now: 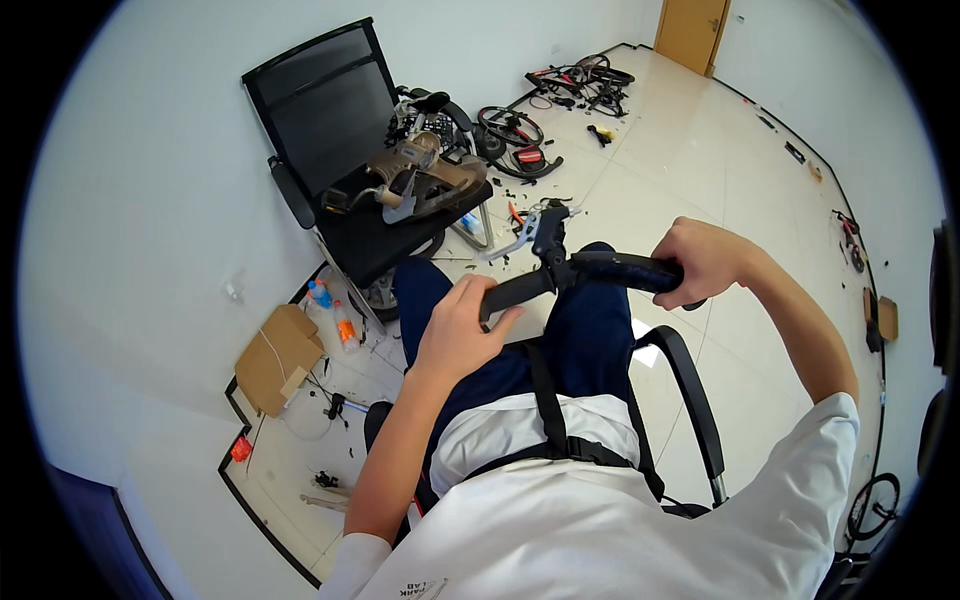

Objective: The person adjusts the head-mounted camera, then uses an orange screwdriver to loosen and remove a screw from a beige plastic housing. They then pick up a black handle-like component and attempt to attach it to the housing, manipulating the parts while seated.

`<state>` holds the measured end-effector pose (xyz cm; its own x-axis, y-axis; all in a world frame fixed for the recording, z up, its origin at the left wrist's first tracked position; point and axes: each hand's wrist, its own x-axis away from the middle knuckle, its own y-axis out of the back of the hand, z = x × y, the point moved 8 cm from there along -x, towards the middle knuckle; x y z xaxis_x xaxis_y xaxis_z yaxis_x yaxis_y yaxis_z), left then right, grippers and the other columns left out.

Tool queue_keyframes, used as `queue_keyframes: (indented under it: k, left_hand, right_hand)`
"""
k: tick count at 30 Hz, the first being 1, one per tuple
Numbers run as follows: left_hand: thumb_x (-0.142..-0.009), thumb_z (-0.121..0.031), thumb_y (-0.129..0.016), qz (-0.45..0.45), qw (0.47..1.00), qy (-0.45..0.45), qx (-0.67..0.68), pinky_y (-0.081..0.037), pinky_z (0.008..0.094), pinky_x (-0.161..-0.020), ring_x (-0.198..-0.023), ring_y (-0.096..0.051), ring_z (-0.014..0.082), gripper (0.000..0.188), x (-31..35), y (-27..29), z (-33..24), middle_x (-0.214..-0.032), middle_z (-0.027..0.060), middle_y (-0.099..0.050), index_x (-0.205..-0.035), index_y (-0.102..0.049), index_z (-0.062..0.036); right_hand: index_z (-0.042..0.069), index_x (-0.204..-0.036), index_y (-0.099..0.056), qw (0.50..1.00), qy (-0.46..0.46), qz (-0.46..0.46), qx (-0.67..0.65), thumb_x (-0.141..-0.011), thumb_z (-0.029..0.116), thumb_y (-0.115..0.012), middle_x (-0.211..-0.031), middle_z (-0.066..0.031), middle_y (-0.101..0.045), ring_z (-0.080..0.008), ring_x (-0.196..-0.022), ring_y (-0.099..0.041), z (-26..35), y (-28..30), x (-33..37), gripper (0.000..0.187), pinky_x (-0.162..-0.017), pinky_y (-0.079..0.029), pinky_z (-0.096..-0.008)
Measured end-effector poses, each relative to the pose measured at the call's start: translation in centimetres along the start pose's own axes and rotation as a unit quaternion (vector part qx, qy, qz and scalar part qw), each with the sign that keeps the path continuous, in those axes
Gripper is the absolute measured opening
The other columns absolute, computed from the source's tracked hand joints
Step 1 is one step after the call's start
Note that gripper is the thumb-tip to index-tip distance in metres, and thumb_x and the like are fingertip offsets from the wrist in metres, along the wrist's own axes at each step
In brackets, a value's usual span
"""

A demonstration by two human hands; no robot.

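I hold a black bicycle handlebar across my lap, above my thighs. At its left end, my left hand is closed around a black grip. My right hand wraps the thick, curved right end, fingers on top and thumb below. Between the hands, nearer the left one, a brake lever with a silver blade and black clamp body sticks up and away from me. Parts of both ends are hidden by my fingers.
Ahead to the left, a black mesh chair carries a brown bicycle part. Bike wheels and frame pieces lie beyond on the tiled floor. Cardboard and a bottle are at left; my chair's armrest is at right.
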<state>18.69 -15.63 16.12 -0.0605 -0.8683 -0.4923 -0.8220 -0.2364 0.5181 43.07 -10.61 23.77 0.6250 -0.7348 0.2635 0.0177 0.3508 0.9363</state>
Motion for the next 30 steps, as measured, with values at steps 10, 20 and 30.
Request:
queue_keyframes:
  k: [10,20,30]
  left_hand:
    - [-0.084,-0.024,-0.076,0.27,0.916,0.214,0.206,-0.032,0.0261,-0.041,-0.047,-0.045,0.0083,0.027,2.2,-4.2,3.2,-0.057,0.0022,-0.052,-0.076,-0.064,-0.0012]
    - [-0.091,-0.019,-0.068,0.402,0.646,0.26,0.594,-0.026,0.0201,-0.035,-0.04,-0.037,0.004,0.03,5.9,-4.4,1.6,-0.062,0.0037,-0.051,-0.101,-0.056,0.0064]
    - [-0.096,-0.02,-0.056,0.085,0.979,0.046,0.18,-0.038,0.0263,-0.052,-0.056,-0.044,0.0078,0.023,2.3,0.5,-3.2,-0.062,0.0037,-0.048,-0.104,-0.047,0.0003]
  right_hand:
    - [0.006,-0.062,-0.055,0.949,0.147,-0.172,0.222,-0.06,0.022,-0.075,-0.058,-0.0074,-0.053,-0.0255,-0.055,-0.056,2.7,-0.2,1.3,0.026,-0.05,-0.043,-0.0381]
    - [0.007,-0.062,-0.052,0.903,0.221,-0.26,0.259,-0.059,0.022,-0.077,-0.058,-0.0049,-0.047,-0.0234,-0.054,-0.053,5.4,0.7,3.9,0.028,-0.049,-0.043,-0.0367]
    - [-0.001,-0.061,-0.063,0.994,0.031,-0.067,-0.082,-0.061,0.029,-0.077,-0.048,-0.0085,-0.053,-0.022,-0.041,-0.048,-0.7,-1.1,4.3,0.034,-0.045,-0.039,-0.0305]
